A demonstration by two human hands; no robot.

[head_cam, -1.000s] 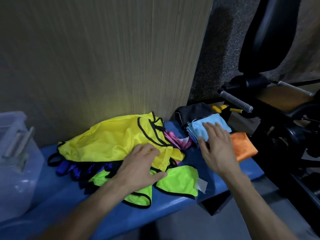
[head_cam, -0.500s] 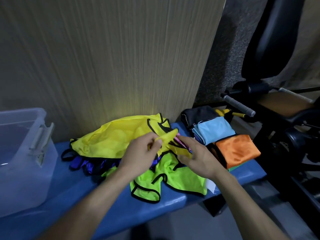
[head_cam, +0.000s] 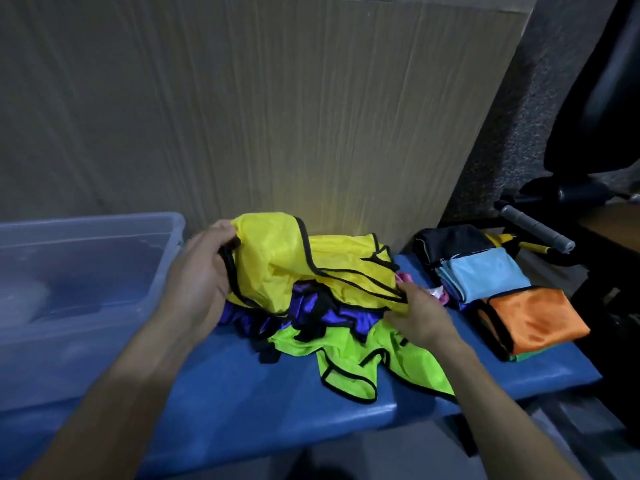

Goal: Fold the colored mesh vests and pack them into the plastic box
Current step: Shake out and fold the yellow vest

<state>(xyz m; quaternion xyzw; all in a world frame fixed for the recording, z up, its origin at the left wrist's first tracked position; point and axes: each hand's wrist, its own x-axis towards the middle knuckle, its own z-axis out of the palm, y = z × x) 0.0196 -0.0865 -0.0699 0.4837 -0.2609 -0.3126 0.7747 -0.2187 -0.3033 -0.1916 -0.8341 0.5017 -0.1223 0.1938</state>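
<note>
While my left hand (head_cam: pixel 204 275) grips the yellow vest (head_cam: pixel 277 268) at its left edge, my right hand (head_cam: pixel 417 315) pinches its right edge above the pile on the blue bench (head_cam: pixel 242 410), beside the plastic box (head_cam: pixel 86 306).

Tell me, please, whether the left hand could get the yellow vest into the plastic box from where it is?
Probably yes. The left hand grips the yellow vest right beside the plastic box, whose top is open, with nothing between them. The right hand also holds the vest and would have to let go or follow.
</note>
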